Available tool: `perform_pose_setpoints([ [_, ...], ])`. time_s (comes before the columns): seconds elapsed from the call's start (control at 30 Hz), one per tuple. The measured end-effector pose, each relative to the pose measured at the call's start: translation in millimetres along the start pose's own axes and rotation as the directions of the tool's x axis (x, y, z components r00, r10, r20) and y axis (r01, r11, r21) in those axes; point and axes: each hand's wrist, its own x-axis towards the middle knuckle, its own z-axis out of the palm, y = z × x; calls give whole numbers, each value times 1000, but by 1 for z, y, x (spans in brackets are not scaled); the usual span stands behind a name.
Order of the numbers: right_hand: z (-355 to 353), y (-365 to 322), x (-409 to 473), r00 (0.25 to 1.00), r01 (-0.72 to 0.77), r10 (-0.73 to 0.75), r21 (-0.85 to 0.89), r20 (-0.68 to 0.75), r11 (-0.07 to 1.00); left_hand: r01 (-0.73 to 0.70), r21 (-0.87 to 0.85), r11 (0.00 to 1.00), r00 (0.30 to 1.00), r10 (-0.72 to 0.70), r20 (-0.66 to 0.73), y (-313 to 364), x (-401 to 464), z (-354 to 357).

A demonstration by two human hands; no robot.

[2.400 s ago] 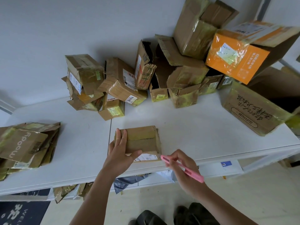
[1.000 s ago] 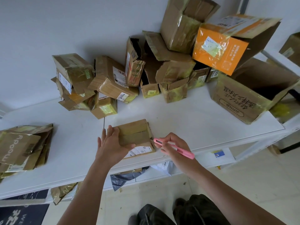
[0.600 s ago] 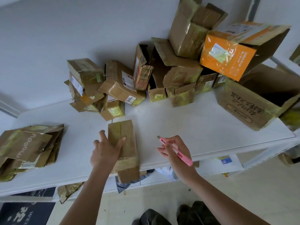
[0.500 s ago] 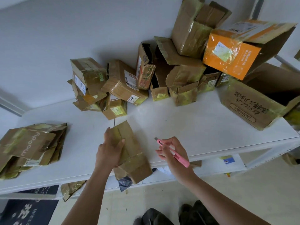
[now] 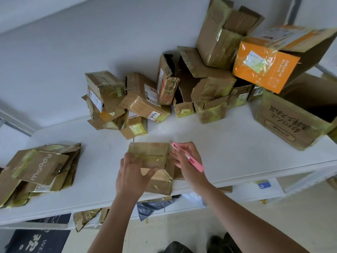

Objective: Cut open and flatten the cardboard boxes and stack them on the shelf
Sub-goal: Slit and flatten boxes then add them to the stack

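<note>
A small taped cardboard box (image 5: 151, 154) lies at the front edge of the white shelf (image 5: 228, 148), one flap hanging over the edge. My left hand (image 5: 134, 170) grips its near left side, thumb under a flap. My right hand (image 5: 186, 159) holds a pink box cutter (image 5: 189, 157) with its tip at the box's upper right corner. A stack of flattened boxes (image 5: 38, 170) lies at the left end of the shelf.
A heap of unflattened boxes (image 5: 164, 92) fills the back of the shelf. An orange box (image 5: 264, 66) sits on top at the right, and a large open brown box (image 5: 291, 123) stands at the far right. Scraps and a grey bag (image 5: 153, 207) lie on the lower shelf.
My left hand turned the small box around and set it back down flat. My right hand brought the pink cutter to the box's upper right corner.
</note>
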Motion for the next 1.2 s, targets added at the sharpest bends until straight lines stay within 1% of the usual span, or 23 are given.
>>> perform_pose_setpoints([
  [0.07,-2,6,-2,1000,-10,10,27,-17,1000,-74,-30,997,995,76,60,-6,8,-1],
  [0.13,-5,14,-7,1000,-15,16,48,-19,999,-59,-94,994,989,71,130,-11,15,2],
  [0.17,-6,16,-10,1000,-15,16,47,-22,999,-44,-84,996,987,56,151,-12,17,3],
  [0.27,-8,17,-9,999,-22,23,36,-33,999,-25,45,999,990,19,138,-13,23,3],
  [0.37,-7,16,-5,999,-22,22,8,-37,1000,-2,85,996,991,-10,132,-12,29,-2],
  [0.5,-5,15,-3,999,-37,36,-37,-21,999,-60,132,989,988,39,152,-10,30,-3],
  [0.63,-3,15,-2,1000,-17,16,-68,-12,998,-95,146,985,978,65,198,-11,32,-4],
  [0.73,-2,15,0,998,-11,9,-30,-55,999,-105,127,986,975,78,206,-13,31,-3],
  [0.8,-2,16,1,998,-27,26,-23,-59,999,-111,129,985,974,82,210,-13,31,-3],
  [0.9,-1,17,2,998,-40,37,-52,-54,998,-115,136,984,974,85,208,-14,32,-3],
  [1.2,-1,14,-13,1000,-5,2,-137,-23,991,-121,172,978,976,85,200,-11,34,-2],
])
